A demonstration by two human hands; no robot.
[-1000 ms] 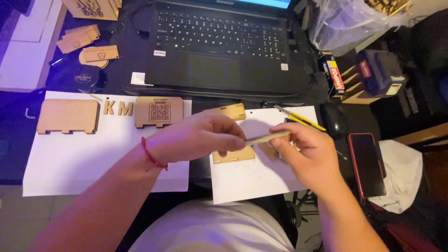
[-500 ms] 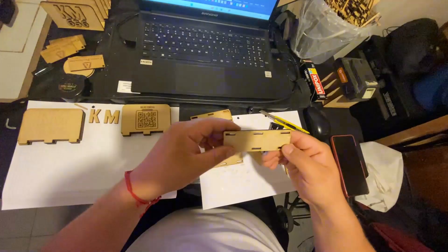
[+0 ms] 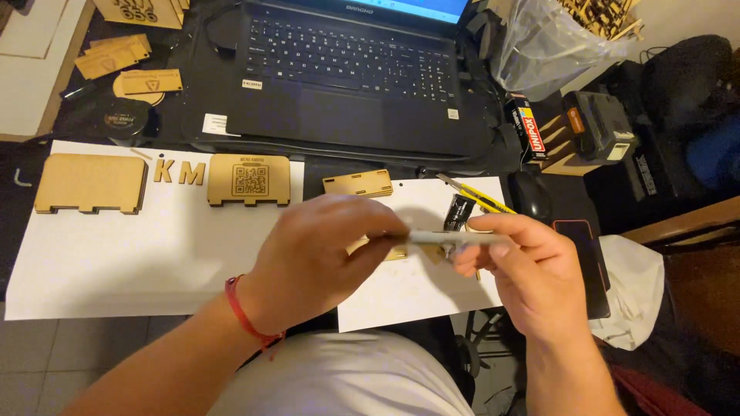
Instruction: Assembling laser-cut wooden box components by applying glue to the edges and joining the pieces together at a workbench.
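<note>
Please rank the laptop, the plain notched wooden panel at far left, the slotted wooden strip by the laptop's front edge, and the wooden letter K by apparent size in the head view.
1. laptop
2. plain notched wooden panel
3. slotted wooden strip
4. wooden letter K

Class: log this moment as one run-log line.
left hand: holds thin wooden piece | right hand: holds same piece | piece edge-on above white paper

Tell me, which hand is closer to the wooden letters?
Left. The left hand sits right of and below the wooden letters, apart from them. The right hand is farther right, past the left hand; both hold a thin wooden piece.
</note>
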